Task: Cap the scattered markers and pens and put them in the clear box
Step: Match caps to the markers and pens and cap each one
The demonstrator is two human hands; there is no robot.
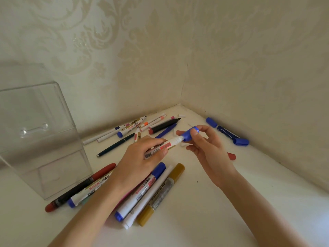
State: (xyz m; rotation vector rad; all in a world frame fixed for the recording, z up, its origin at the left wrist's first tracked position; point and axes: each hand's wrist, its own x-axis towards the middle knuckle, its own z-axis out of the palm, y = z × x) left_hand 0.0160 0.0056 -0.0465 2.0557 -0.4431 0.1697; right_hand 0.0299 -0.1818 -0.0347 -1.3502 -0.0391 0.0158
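Our left hand (140, 157) grips the marker (167, 145) above the tabletop (195, 202), and our right hand (208, 148) pinches the blue cap (189, 134) at its tip. We should keep both in one line and push straight until it seats, we think. The box (35, 131) stands to the left.

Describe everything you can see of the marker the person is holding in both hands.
The marker has a white, plastic-looking barrel with a red and white printed label and a barcode patch near its rear end. It is held roughly level above the table, tip pointing right and slightly away. The left hand grips the barrel; the right hand pinches a blue cap over the tip. A white neck shows between cap and barrel, so the cap looks not fully pushed on.
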